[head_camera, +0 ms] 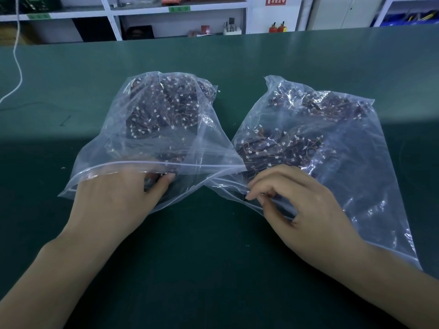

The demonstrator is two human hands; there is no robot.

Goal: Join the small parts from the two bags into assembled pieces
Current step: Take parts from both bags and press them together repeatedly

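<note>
- Seen from the head view, two clear bags lie side by side on the green desk (pixel 213 245), packed with small wired parts (pixel 166 108).
- The left hand (pixel 118 198) is reached into the left bag (pixel 152 138) mouth, fingers loosely curled; contents cannot be told.
- The right hand (pixel 292 200) is pinched on the right bag (pixel 332 148) lip; one part should be drawn out, wires untangled.

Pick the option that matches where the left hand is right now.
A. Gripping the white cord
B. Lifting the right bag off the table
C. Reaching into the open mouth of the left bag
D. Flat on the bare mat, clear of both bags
C: the left hand has its fingers past the zip strip of the left bag, under the clear plastic, while the bag lies on the green mat.
</note>
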